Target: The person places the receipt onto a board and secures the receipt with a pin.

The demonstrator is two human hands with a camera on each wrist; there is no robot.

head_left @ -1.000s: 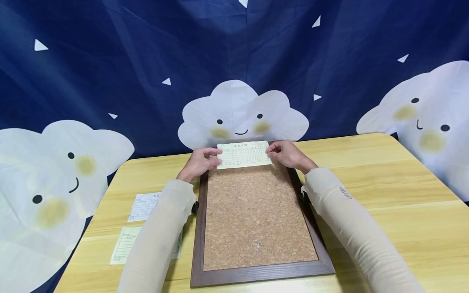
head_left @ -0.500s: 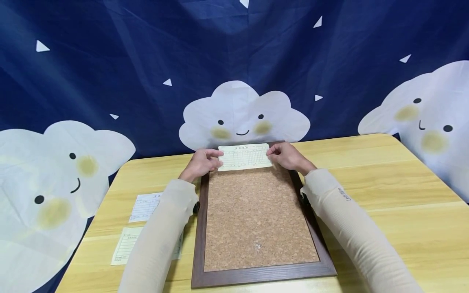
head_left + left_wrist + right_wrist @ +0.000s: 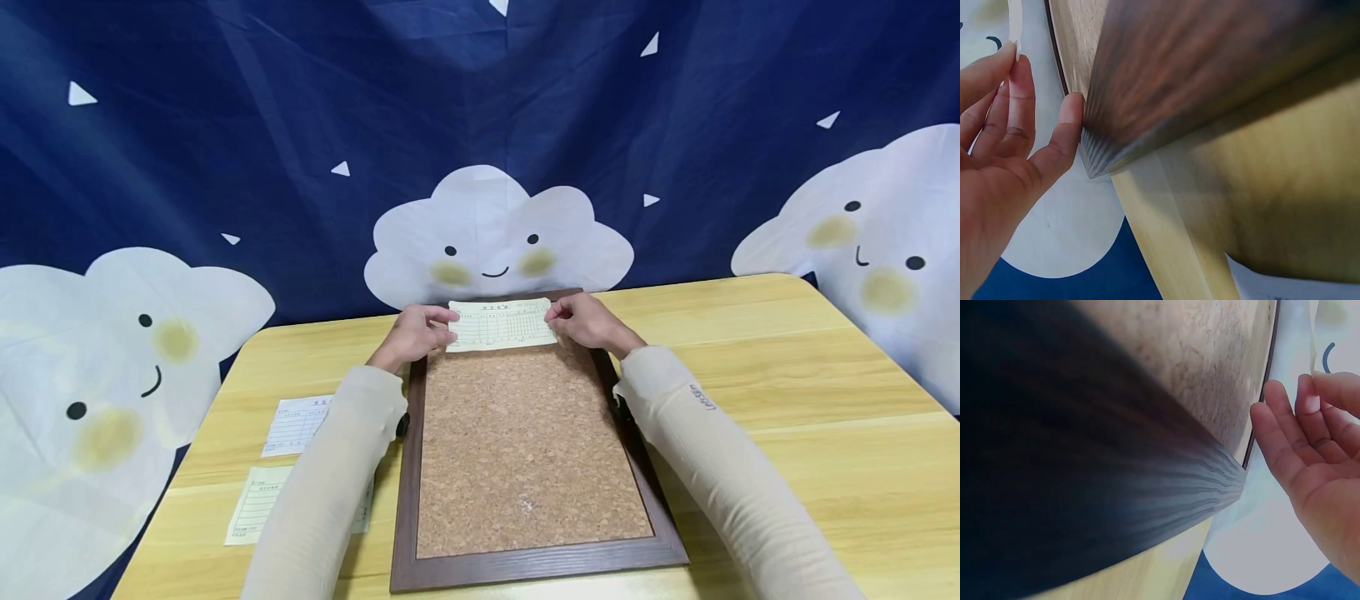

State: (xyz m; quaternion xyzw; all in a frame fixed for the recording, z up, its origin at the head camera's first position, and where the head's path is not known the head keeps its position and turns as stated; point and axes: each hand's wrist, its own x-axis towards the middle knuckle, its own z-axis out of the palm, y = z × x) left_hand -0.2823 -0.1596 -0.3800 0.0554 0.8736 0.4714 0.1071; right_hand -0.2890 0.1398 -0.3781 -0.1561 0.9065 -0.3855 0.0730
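Note:
A pale green printed form slip [image 3: 501,325] is stretched level between both hands over the far end of a cork board [image 3: 525,450] in a dark brown frame. My left hand [image 3: 411,335] pinches its left edge between thumb and fingers; in the left wrist view one finger of that hand [image 3: 1004,131] touches the frame's edge. At the slip's right edge, my right hand [image 3: 588,321] pinches with thumb and index finger, and in the right wrist view the other fingers of this hand [image 3: 1316,437] lie close by the frame.
Left of the board, a white form slip [image 3: 294,427] and another pale green slip [image 3: 258,504] lie on the wooden table [image 3: 750,358], both partly hidden by the left sleeve. A dark blue curtain [image 3: 480,100] with smiling clouds hangs behind the table.
Both hands have brought the slip slightly toward the person, and more of the frame's far edge shows above it. Both grips stay the same.

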